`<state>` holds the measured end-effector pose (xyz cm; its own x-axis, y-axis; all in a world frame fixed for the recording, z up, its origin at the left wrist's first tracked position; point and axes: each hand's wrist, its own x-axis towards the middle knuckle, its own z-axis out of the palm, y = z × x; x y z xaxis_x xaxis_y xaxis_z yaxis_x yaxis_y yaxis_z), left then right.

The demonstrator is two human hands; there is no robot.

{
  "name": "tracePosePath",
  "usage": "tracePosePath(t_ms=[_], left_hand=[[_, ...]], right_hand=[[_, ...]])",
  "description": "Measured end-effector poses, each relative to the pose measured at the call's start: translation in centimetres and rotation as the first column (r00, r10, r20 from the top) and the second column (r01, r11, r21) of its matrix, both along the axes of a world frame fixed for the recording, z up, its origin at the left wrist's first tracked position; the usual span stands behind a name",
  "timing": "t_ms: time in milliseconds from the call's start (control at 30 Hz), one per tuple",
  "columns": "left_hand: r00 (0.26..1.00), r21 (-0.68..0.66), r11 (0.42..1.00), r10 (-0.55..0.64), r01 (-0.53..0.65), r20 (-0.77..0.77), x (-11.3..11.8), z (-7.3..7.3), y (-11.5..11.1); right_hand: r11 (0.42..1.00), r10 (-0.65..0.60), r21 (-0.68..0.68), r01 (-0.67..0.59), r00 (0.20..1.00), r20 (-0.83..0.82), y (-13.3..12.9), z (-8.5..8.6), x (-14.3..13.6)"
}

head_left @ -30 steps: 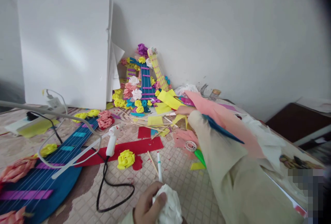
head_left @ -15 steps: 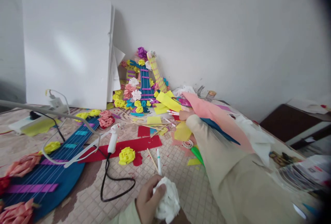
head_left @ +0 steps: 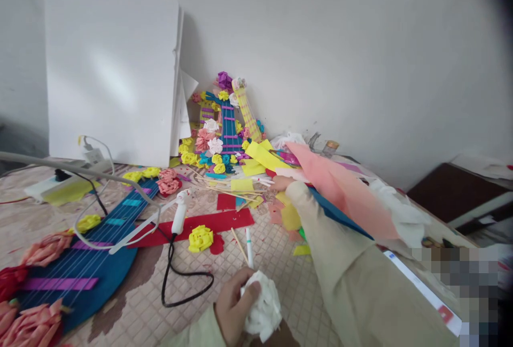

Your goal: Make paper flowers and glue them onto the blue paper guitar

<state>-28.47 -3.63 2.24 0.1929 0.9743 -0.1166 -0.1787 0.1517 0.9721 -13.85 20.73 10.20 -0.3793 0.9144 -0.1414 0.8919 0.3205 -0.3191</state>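
Observation:
In my left hand, low in the middle of the view, is a white crepe-paper flower, with the thumb pressed over its petals. A white stick with a green band stands out just above that hand. My right hand reaches far across the table, beside thin white sticks and yellow paper strips. Its fingertips are small and partly hidden, so their grip is unclear. Nearer to me lie a yellow paper flower and a red paper strip.
A glue gun with a black cord rests left of centre. The blue guitar-shaped piece with paper flowers fills the left. Pink paper lies by my right sleeve. A white board leans on the wall, near a power strip.
My right hand has shifted slightly left and nearer among the sticks. My left hand keeps hold of the white paper flower. The whole view has moved a little.

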Motion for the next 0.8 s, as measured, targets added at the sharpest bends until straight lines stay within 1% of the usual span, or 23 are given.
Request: tracePosePath(t_ms=[100, 200, 300, 367, 400, 467, 567, 667, 733, 800], left_hand=[[1.000, 0.014, 1.000, 0.002, -0.002, -0.017, 0.1, 0.0, -0.1], [1.000, 0.004, 1.000, 0.000, 0.000, -0.003, 0.2, 0.0, -0.2], [1.000, -0.004, 1.000, 0.002, -0.002, 0.001, 0.2, -0.1, -0.3], [1.000, -0.004, 1.000, 0.003, -0.003, -0.002, 0.3, 0.0, -0.2], [1.000, 0.000, 1.000, 0.000, 0.000, -0.007, 0.3, 0.0, -0.2], [1.000, 0.014, 1.000, -0.005, 0.005, -0.024, 0.3, 0.0, -0.2], [0.998, 0.037, 0.999, 0.009, -0.007, -0.062, 0.4, -0.1, -0.3], [0.998, 0.056, 0.998, 0.015, -0.012, -0.068, 0.5, -0.1, -0.4], [0.999, 0.050, 0.999, 0.010, -0.007, -0.050, 0.5, 0.0, -0.5], [0.999, 0.033, 0.999, -0.015, 0.016, -0.036, 0.5, 0.0, -0.6]], right_hand=[[0.999, -0.048, -0.011, 0.048, 0.997, 0.058, 0.8, 0.8, 1.3], [0.997, -0.081, -0.006, 0.082, 0.993, 0.087, 1.3, 1.7, 2.8], [0.995, -0.095, 0.013, 0.094, 0.993, 0.071, 0.8, 2.4, 3.7], [0.998, -0.064, 0.009, 0.063, 0.997, 0.038, -0.2, 2.4, 3.4], [0.999, -0.033, 0.002, 0.033, 0.999, 0.017, -0.9, 2.1, 2.9], [0.998, 0.056, -0.020, -0.056, 0.998, -0.020, -2.5, 1.1, 1.2], [0.986, 0.163, -0.019, -0.164, 0.985, -0.047, -5.1, -1.5, -2.6], [0.971, 0.240, 0.041, -0.237, 0.968, -0.069, -7.2, -3.9, -6.1], [0.963, 0.262, 0.085, -0.255, 0.961, -0.085, -8.2, -4.8, -7.5], [0.957, 0.270, 0.138, -0.254, 0.955, -0.118, -9.1, -4.9, -8.1]])
